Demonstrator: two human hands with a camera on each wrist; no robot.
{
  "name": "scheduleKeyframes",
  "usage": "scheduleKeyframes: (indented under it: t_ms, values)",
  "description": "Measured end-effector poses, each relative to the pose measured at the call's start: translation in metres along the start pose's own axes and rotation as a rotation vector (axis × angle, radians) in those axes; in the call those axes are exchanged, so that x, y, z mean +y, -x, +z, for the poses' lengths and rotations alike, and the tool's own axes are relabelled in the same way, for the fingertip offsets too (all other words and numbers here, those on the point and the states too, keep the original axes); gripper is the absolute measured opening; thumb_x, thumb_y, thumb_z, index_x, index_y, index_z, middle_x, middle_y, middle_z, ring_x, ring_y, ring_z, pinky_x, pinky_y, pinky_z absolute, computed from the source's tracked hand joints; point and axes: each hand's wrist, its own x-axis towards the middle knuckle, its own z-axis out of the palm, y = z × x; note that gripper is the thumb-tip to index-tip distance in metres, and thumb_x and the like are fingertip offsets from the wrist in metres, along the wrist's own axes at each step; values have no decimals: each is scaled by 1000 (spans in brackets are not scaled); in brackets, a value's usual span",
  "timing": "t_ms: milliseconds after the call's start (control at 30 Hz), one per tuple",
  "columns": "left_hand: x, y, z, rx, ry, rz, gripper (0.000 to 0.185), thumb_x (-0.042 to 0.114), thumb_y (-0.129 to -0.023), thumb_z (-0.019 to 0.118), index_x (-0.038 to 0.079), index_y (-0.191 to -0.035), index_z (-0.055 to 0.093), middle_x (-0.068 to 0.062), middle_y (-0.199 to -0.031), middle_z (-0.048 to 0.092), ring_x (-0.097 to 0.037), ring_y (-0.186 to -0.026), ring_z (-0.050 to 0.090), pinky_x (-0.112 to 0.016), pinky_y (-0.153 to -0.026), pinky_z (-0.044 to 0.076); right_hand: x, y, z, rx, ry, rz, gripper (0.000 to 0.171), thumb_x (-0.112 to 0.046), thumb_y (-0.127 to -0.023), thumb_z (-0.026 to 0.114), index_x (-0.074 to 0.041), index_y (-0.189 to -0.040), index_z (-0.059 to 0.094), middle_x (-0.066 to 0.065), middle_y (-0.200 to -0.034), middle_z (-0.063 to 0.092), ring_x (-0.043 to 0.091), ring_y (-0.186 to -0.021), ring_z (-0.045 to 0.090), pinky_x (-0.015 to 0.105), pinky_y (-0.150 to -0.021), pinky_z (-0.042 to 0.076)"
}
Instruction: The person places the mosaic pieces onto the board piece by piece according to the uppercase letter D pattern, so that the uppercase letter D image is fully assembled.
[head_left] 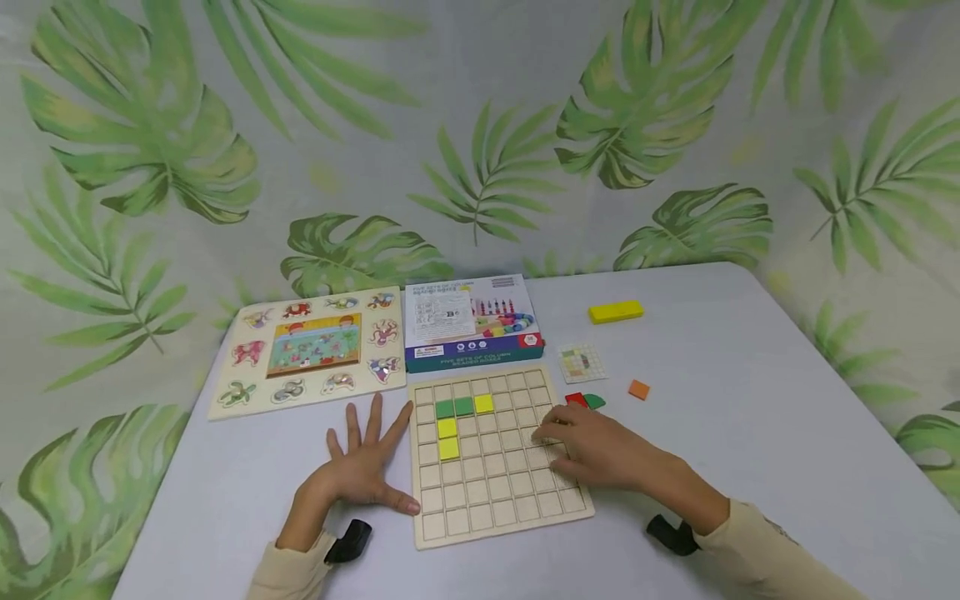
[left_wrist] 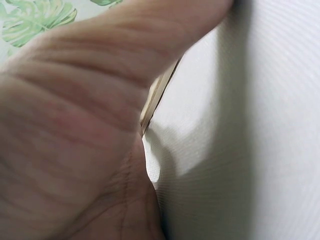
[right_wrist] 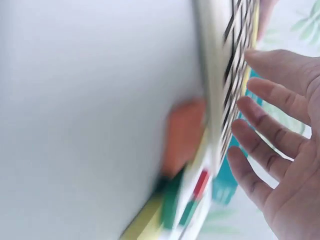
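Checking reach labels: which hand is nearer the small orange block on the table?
Right. The right hand rests on the grid board's right side, just below-left of the orange block. The left hand lies flat on the table left of the board, across it from the block.

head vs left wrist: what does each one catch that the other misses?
Head only: the right hand resting on the grid board, the green and yellow pieces set in it, the animal puzzle, the box, the yellow block and the orange piece. Left wrist only: a close look at the left hand flat on the table, board edge just behind. Both: left hand, table, leaf backdrop.
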Motion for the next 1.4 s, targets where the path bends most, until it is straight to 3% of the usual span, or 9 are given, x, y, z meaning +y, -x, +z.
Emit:
scheduleKeyframes:
  t_ms: [400, 667, 1033, 1400]
  values:
    - [0, 2, 0, 0, -6, 6, 144, 62, -54, 91, 22, -163, 5, -27, -161, -25, -59, -136, -36, -83, -98, -19, 35, 50, -15, -25, -28, 197, 47, -35, -86, 80, -20, -127, 66, -5, -127, 59, 17, -117, 55, 40, -94, 55]
    - [2, 2, -1, -1, -3, 2, 144, 62, -54, 91, 22, -163, 6, -27, -162, -26, -59, -136, -36, -83, -98, -20, 46, 65, -20, -37, -37, 215, 49, -26, -79, 85, -19, -124, 66, -5, -123, 61, 19, -115, 57, 42, -96, 53]
    - [0, 2, -1, -13, 6, 3, 144, 64, -55, 89, 23, -163, 4, -26, -161, -28, -58, -136, -38, -82, -98, -21, 57, 72, -18, -25, -75, 190, 37, -22, -85, 80, -16, -120, 70, -10, -110, 65, 10, -99, 59, 35, -89, 55]
    - [3, 5, -2, -8, 11, 3, 143, 60, -55, 91, 21, -163, 6, -27, -161, -26, -59, -136, -37, -83, -98, -20, 59, 73, -18, -20, -56, 207, 26, -17, -86, 79, -17, -110, 70, -12, -105, 65, 8, -96, 59, 34, -87, 56]
